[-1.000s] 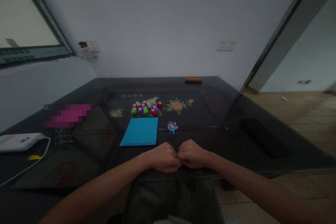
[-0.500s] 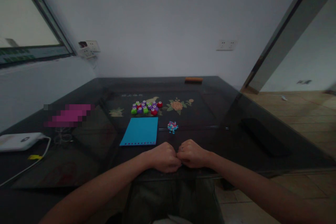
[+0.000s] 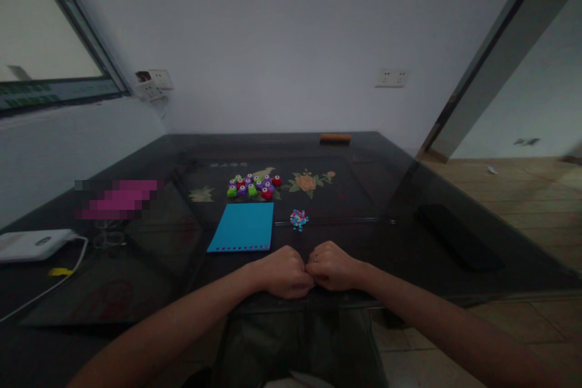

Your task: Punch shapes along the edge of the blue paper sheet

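Note:
My left hand [image 3: 287, 273] rests as a closed fist near the front edge of the dark table [image 3: 354, 218]. Against its knuckles presses my right hand [image 3: 335, 267], also curled into a fist, with a ring on one finger. No object shows in either fist. Just beyond the hands lies a small heap of pink, white and blue bits [image 3: 299, 219]. To its left is a blue sheet [image 3: 245, 227] with a row of dots along its near edge. Behind the sheet sit several green, purple and red toy pieces with eye-like tops [image 3: 253, 187].
On the left are a blurred-out pink item [image 3: 120, 199], a white device [image 3: 36, 245] and its cable [image 3: 80, 260]. A long black object [image 3: 457, 237] lies on the right. Near the wall is a brown cylinder-like item [image 3: 335, 138]. Flower pictures decorate the tabletop.

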Demonstrator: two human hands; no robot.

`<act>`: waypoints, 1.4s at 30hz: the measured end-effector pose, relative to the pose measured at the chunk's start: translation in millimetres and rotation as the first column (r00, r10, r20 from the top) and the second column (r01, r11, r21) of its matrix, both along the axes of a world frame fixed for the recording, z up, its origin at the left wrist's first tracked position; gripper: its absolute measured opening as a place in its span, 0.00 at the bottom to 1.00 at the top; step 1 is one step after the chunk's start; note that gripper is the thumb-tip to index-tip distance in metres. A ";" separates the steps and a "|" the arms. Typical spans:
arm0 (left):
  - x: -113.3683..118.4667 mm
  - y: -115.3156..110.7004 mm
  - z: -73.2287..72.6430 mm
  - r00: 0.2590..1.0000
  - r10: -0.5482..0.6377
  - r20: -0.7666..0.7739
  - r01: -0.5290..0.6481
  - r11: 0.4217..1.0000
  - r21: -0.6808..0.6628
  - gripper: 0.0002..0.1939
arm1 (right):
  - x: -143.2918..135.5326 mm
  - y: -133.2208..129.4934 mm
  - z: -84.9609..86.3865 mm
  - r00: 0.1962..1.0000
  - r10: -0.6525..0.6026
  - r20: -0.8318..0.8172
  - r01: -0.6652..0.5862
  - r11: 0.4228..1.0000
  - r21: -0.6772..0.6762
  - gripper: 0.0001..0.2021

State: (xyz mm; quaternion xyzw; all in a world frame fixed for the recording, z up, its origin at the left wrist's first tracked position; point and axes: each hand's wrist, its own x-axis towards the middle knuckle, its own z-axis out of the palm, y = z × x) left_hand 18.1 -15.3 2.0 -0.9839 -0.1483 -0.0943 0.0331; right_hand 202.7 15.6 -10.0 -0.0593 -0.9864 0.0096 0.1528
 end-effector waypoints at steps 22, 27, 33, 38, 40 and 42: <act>-0.5 0.5 -1.2 1.000 0.007 -0.021 -0.007 1.000 -0.010 0.08 | -0.1 0.0 -0.8 1.000 -0.014 0.014 0.014 1.000 0.005 0.07; -0.3 0.3 -0.5 1.000 0.001 -0.017 -0.002 1.000 -0.012 0.09 | 0.0 -0.2 -1.0 1.000 -0.017 0.018 0.017 1.000 0.001 0.08; -0.2 0.4 -0.5 1.000 0.001 0.007 -0.001 1.000 -0.014 0.09 | -0.4 0.2 -1.2 1.000 -0.008 0.004 0.008 1.000 0.001 0.08; 0.0 -0.1 1.4 1.000 0.000 0.007 0.000 1.000 -0.012 0.10 | -0.5 0.1 -0.8 1.000 -0.002 -0.001 0.002 1.000 -0.003 0.07; 0.2 -0.5 2.3 1.000 0.001 0.001 -0.001 1.000 -0.013 0.10 | -0.6 0.0 -0.7 1.000 -0.005 0.003 0.005 1.000 -0.003 0.07; 0.6 -0.6 2.6 1.000 0.003 -0.013 -0.003 1.000 -0.010 0.09 | -0.7 0.2 -1.0 1.000 -0.011 0.011 0.011 1.000 0.003 0.07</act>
